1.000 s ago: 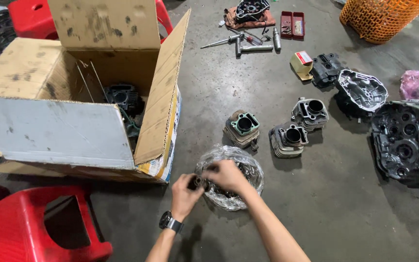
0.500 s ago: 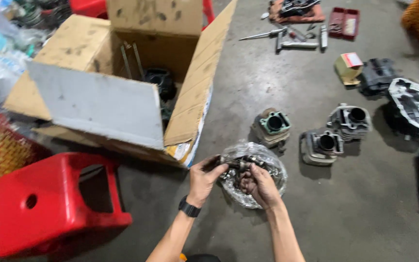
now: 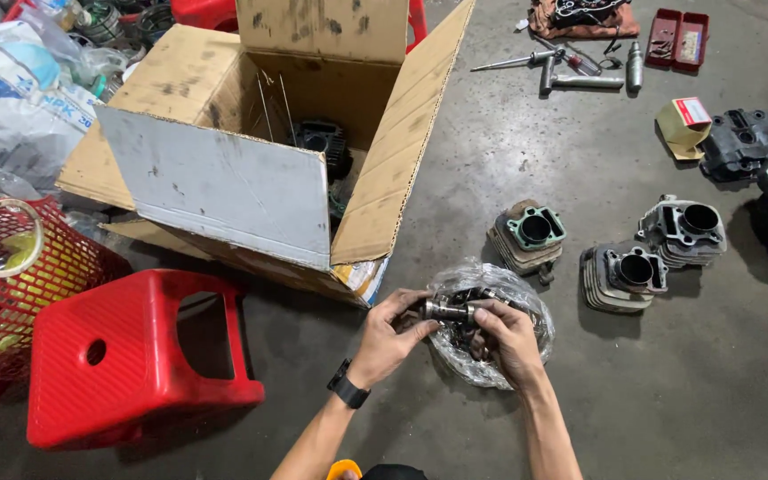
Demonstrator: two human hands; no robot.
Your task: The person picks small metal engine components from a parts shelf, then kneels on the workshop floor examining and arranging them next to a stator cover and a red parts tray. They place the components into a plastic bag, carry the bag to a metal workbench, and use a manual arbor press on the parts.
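Head view, concrete floor. The left hand [image 3: 393, 333] and right hand [image 3: 508, 338] together grip a short metal shaft [image 3: 449, 310] above a clear plastic bag of parts [image 3: 491, 320]. Left of the bag stands an open cardboard box [image 3: 251, 169], with a red plastic stool [image 3: 135, 356] below it. Right of the bag lie three engine cylinders [image 3: 620, 249]; hand tools [image 3: 562, 71] lie beyond them.

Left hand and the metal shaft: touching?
Touching. Head view: the left hand pinches one end of the metal shaft with its fingertips, no gap showing; the right hand grips the other end, above the plastic bag.
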